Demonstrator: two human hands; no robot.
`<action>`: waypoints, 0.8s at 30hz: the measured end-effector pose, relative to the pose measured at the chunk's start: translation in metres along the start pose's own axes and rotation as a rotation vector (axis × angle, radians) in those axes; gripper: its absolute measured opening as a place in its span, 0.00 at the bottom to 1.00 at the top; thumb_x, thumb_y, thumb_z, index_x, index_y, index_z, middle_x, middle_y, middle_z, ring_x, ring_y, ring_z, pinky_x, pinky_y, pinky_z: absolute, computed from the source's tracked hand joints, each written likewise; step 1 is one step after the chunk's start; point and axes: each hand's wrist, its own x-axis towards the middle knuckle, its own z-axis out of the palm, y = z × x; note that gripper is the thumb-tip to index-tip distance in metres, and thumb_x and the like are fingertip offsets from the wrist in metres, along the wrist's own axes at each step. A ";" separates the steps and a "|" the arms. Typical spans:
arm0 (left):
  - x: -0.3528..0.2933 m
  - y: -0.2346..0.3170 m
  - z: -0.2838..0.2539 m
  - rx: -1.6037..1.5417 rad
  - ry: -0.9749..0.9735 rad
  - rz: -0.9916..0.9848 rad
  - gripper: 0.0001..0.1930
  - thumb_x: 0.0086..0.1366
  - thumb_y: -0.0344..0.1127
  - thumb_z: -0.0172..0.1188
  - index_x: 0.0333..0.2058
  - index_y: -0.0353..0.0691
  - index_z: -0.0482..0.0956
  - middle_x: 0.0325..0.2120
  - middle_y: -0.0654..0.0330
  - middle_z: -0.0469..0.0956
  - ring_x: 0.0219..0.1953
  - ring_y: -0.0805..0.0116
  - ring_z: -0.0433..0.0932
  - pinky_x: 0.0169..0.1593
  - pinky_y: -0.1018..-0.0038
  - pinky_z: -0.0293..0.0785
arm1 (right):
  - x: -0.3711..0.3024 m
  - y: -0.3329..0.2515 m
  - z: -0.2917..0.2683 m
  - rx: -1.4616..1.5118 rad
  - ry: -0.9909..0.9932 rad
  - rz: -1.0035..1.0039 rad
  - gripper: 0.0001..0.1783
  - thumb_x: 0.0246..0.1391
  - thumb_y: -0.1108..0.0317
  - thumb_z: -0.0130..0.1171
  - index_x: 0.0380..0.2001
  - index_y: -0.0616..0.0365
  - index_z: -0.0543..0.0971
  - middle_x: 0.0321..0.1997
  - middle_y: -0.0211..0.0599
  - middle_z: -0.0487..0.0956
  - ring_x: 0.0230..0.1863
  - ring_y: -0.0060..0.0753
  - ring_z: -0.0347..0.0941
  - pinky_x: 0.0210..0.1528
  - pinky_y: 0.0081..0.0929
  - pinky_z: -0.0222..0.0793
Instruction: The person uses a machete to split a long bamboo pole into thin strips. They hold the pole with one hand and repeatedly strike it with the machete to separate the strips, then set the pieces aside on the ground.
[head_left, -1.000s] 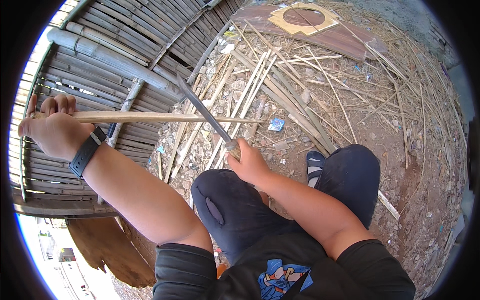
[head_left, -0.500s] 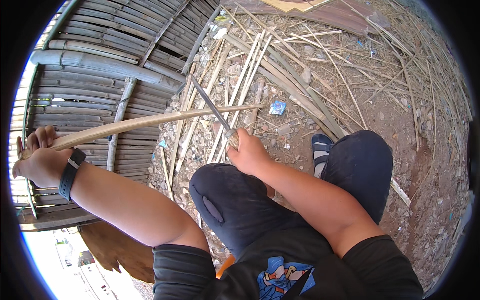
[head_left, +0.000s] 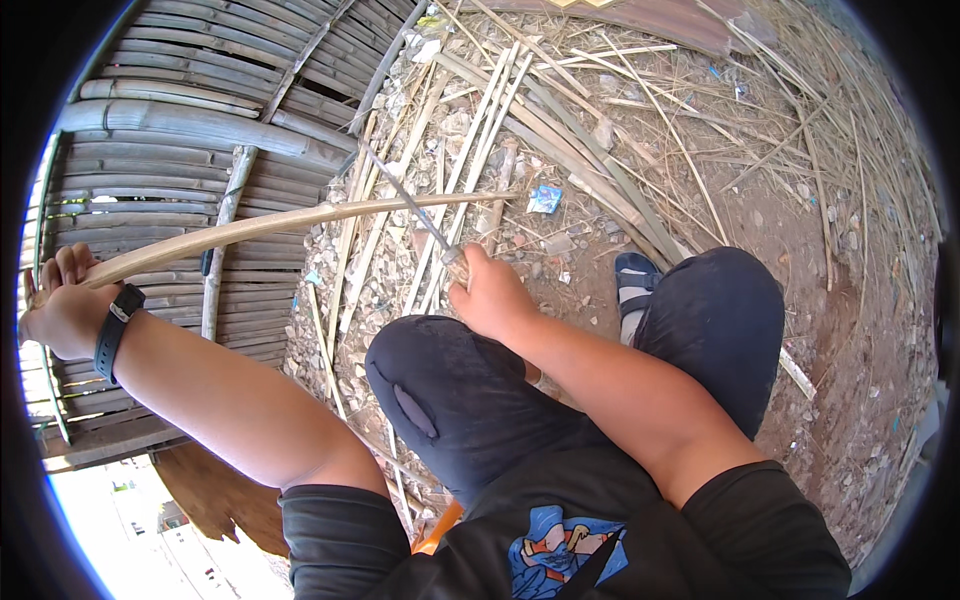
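My left hand (head_left: 68, 305), with a dark watch on the wrist, is closed round the near end of a long pale bamboo strip (head_left: 235, 232) at the far left. The strip slants up and right across the view, its thin tip over the littered ground. In front of my knees, my right hand (head_left: 495, 295) grips the handle of a long narrow knife (head_left: 410, 203). Its blade points up and to the left and crosses the strip near the thin end. Whether blade and strip touch, I cannot tell.
A bamboo slat wall (head_left: 150, 190) stands along the left. Split bamboo strips (head_left: 590, 165) lie across the stony ground ahead, with a blue wrapper (head_left: 545, 199) among them. My bent knees (head_left: 440, 390) rise between my arms. Dry straw and shavings (head_left: 850, 150) cover the right side.
Both hands, the strip and the knife sit slightly farther left and higher in the picture. The ground and wall have shifted the same way. Both grips are unchanged.
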 end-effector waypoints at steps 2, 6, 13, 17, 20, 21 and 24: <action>0.015 -0.001 -0.003 -0.137 -0.127 0.029 0.21 0.70 0.47 0.33 0.37 0.38 0.72 0.16 0.60 0.58 0.15 0.69 0.54 0.20 0.74 0.51 | -0.005 -0.024 0.000 0.002 -0.020 -0.209 0.21 0.49 0.67 0.59 0.44 0.63 0.67 0.28 0.56 0.79 0.34 0.60 0.78 0.36 0.51 0.73; -0.002 -0.005 0.025 -0.049 -0.069 0.056 0.20 0.70 0.44 0.32 0.37 0.37 0.72 0.17 0.60 0.58 0.15 0.69 0.54 0.20 0.74 0.52 | -0.003 -0.007 0.011 0.009 0.072 -0.405 0.23 0.49 0.67 0.61 0.46 0.63 0.67 0.27 0.58 0.77 0.32 0.60 0.78 0.36 0.51 0.72; 0.007 -0.017 0.008 -0.064 -0.010 0.029 0.25 0.72 0.46 0.26 0.40 0.34 0.70 0.19 0.58 0.61 0.16 0.68 0.55 0.20 0.73 0.55 | 0.011 0.051 0.017 -0.031 0.116 0.066 0.21 0.49 0.67 0.60 0.45 0.64 0.68 0.27 0.57 0.78 0.31 0.63 0.77 0.35 0.51 0.72; 0.007 -0.011 0.019 -0.038 -0.059 0.057 0.18 0.69 0.39 0.32 0.36 0.29 0.67 0.19 0.56 0.59 0.17 0.67 0.55 0.21 0.73 0.55 | 0.012 0.005 0.005 0.042 0.058 -0.256 0.20 0.51 0.67 0.59 0.44 0.65 0.68 0.26 0.57 0.77 0.31 0.63 0.77 0.34 0.52 0.70; 0.044 -0.029 0.016 -0.041 -0.131 0.034 0.12 0.64 0.30 0.35 0.32 0.26 0.65 0.19 0.55 0.58 0.18 0.66 0.57 0.22 0.73 0.55 | 0.024 -0.018 0.013 0.083 0.079 -0.284 0.19 0.52 0.67 0.59 0.44 0.64 0.68 0.25 0.57 0.77 0.30 0.62 0.76 0.33 0.51 0.70; 0.081 -0.037 -0.007 -0.089 -0.227 0.008 0.09 0.62 0.25 0.36 0.30 0.25 0.64 0.20 0.55 0.58 0.19 0.65 0.57 0.22 0.72 0.55 | 0.028 -0.030 0.028 0.134 0.101 -0.250 0.19 0.52 0.67 0.59 0.44 0.64 0.67 0.25 0.57 0.77 0.30 0.62 0.76 0.33 0.51 0.70; 0.109 -0.047 -0.013 -0.233 -0.165 -0.093 0.10 0.62 0.23 0.39 0.32 0.20 0.67 0.20 0.53 0.61 0.20 0.63 0.60 0.24 0.72 0.60 | 0.041 -0.035 0.033 0.155 0.108 -0.220 0.19 0.52 0.67 0.59 0.44 0.64 0.67 0.25 0.56 0.77 0.30 0.62 0.76 0.33 0.51 0.70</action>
